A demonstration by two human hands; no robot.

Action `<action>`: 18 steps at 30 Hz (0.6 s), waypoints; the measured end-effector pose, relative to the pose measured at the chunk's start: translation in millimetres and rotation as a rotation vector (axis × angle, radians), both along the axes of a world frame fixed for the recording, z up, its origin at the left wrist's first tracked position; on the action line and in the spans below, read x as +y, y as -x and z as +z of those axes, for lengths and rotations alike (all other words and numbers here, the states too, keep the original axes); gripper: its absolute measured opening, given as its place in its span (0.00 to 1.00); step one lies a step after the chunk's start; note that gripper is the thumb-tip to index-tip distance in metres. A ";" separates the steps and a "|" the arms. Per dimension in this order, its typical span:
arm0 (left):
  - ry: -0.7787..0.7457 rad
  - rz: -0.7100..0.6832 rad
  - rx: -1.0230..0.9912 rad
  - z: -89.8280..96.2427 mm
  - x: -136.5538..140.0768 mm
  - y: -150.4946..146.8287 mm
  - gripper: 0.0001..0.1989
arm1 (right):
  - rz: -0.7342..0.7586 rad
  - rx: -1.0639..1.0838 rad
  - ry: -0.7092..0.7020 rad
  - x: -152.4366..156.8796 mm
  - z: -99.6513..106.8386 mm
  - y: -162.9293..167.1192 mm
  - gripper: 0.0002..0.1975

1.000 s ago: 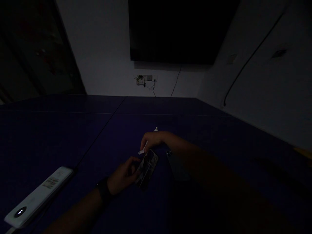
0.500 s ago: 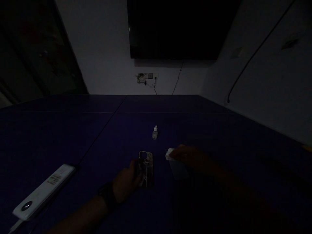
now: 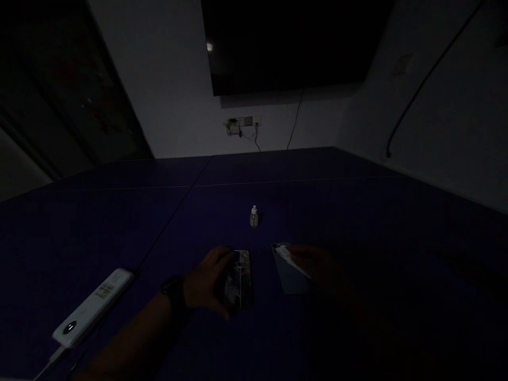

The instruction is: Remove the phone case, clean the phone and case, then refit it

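A patterned phone case (image 3: 241, 278) with a camera cut-out lies on the dark blue surface. My left hand (image 3: 207, 278), a black watch on its wrist, is at the case's left side, fingers and thumb spread apart along that edge; whether they touch it is hard to tell in the dim light. To the right lies a phone (image 3: 291, 278), back up, its camera at the top left corner. My right hand (image 3: 315, 262) holds a white tissue (image 3: 289, 256) against the phone's upper part. Beyond both stands a small clear dropper bottle (image 3: 254, 218) with a white top.
A long white power strip or power bank (image 3: 95, 307) with a cable lies at the left. A dark television (image 3: 293, 42) hangs on the far wall above wall sockets (image 3: 244, 123). The room is very dark.
My left hand's fingers have spread and shifted up and left from the case. My right hand has moved slightly right, and the tissue now stretches down across the phone. The view has tilted slightly.
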State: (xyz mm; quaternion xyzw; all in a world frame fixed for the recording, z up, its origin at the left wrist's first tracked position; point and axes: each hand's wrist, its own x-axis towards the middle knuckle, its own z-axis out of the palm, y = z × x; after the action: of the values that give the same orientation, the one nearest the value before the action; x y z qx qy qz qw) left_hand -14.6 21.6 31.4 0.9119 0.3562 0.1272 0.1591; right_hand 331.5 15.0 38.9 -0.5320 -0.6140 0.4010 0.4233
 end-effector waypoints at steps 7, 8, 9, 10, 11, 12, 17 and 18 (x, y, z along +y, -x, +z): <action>-0.008 -0.027 0.056 -35.8 18.5 3.7 0.85 | 0.254 -0.164 -0.371 14.7 -10.3 37.5 0.13; -0.009 -0.022 0.052 -37.6 19.0 3.8 0.85 | 0.301 -0.226 -0.426 17.3 -10.5 47.0 0.14; -0.012 -0.018 0.042 -39.1 19.1 4.0 0.84 | 0.345 -0.293 -0.469 19.2 -10.5 56.5 0.15; -0.016 -0.017 0.030 -40.5 18.8 4.3 0.84 | 0.384 -0.362 -0.498 20.5 -10.5 65.5 0.15; -0.024 -0.018 0.016 -41.8 18.2 4.5 0.84 | 0.421 -0.428 -0.514 21.1 -10.6 73.5 0.15; -0.035 -0.019 0.003 -43.1 17.3 4.7 0.84 | 0.454 -0.485 -0.518 21.1 -10.9 80.2 0.14; -0.082 0.013 -0.021 -45.6 12.3 1.5 0.85 | 0.506 -0.657 -0.492 18.4 -16.8 90.5 0.14; -0.084 0.024 -0.018 -44.9 11.8 0.2 0.85 | 0.493 -0.684 -0.498 18.4 -18.8 89.5 0.14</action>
State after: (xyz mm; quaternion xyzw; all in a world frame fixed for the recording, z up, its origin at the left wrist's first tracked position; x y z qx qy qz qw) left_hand -14.8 33.4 -13.5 0.9123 0.3599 0.1521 0.1222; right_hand 242.0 33.4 20.1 -0.3549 -0.9027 0.1325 0.2040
